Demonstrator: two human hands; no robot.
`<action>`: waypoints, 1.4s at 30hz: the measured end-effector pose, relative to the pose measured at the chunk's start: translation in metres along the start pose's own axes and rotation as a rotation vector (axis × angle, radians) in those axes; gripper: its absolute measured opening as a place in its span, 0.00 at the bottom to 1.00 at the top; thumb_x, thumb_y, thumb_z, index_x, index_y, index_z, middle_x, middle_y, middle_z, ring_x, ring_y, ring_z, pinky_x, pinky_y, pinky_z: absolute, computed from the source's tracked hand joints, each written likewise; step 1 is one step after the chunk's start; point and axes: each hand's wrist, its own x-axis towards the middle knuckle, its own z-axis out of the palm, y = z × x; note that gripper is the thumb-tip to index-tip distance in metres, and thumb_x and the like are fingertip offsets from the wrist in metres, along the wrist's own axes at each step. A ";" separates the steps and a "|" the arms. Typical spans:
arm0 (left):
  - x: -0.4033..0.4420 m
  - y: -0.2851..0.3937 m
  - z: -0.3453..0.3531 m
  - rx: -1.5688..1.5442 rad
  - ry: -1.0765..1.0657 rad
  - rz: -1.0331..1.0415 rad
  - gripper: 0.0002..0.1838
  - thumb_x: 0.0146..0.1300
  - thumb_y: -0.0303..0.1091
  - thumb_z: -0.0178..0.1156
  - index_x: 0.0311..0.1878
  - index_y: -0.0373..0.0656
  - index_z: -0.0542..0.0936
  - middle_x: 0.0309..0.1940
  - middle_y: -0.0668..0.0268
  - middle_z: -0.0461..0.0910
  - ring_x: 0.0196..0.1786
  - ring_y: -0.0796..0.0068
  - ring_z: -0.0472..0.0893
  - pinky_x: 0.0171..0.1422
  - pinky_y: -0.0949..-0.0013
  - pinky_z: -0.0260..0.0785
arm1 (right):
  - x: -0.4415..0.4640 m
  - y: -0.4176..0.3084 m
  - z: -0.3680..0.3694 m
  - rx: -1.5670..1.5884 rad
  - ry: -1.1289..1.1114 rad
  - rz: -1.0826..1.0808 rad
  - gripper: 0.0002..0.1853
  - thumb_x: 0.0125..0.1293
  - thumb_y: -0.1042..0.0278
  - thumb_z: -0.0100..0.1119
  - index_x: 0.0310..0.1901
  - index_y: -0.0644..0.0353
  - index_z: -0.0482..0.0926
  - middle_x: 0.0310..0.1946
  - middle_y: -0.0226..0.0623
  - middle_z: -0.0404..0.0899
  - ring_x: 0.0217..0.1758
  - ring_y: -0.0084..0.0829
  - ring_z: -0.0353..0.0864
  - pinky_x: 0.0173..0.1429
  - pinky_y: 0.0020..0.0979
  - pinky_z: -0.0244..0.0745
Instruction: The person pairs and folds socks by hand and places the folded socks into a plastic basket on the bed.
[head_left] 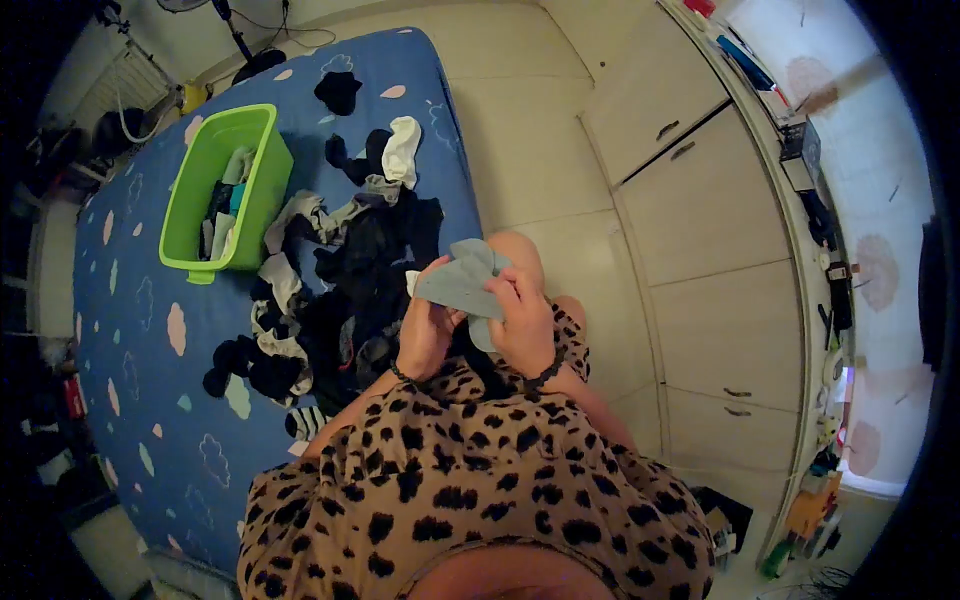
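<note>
Light grey-blue socks (pixel 455 284) are held up between both hands, above my lap. My left hand (pixel 428 335) grips their left side, fingers behind the fabric. At their right edge, my right hand (pixel 522 318) pinches the cloth with thumb and fingers. One part of the fabric hangs down below the hands. Close to the left hand lies a loose heap of black, grey and white socks (pixel 375 240) on the bed. A white sock (pixel 402 150) rests at the heap's far end, and a striped sock (pixel 305 423) sits near my left forearm.
A green plastic basket (pixel 180 225) with several rolled socks inside stands on the blue patterned bed sheet (pixel 140 400). One black sock bundle (pixel 338 92) lies near the bed's far edge. Pale cabinets (pixel 715 240) line the right side, beyond a tiled floor (pixel 530 130).
</note>
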 end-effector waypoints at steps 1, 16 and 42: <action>-0.001 -0.002 0.002 -0.137 0.031 -0.039 0.25 0.76 0.51 0.38 0.68 0.45 0.61 0.60 0.62 0.70 0.60 0.69 0.73 0.62 0.65 0.67 | 0.000 -0.003 0.001 0.001 -0.023 0.037 0.17 0.48 0.81 0.56 0.44 0.61 0.75 0.42 0.44 0.72 0.45 0.49 0.75 0.47 0.42 0.74; 0.002 0.018 -0.022 -0.028 0.045 0.046 0.18 0.76 0.43 0.40 0.53 0.40 0.73 0.39 0.62 0.81 0.37 0.73 0.78 0.44 0.71 0.69 | 0.003 0.007 0.012 0.316 -0.058 0.187 0.07 0.60 0.80 0.52 0.41 0.64 0.73 0.37 0.44 0.74 0.41 0.42 0.76 0.46 0.35 0.72; 0.009 0.052 -0.027 0.289 -0.049 0.075 0.21 0.65 0.39 0.60 0.56 0.37 0.74 0.46 0.67 0.78 0.49 0.78 0.77 0.57 0.72 0.67 | 0.028 0.002 0.020 0.769 -0.382 0.232 0.13 0.64 0.73 0.58 0.49 0.65 0.74 0.43 0.28 0.77 0.46 0.20 0.73 0.53 0.24 0.69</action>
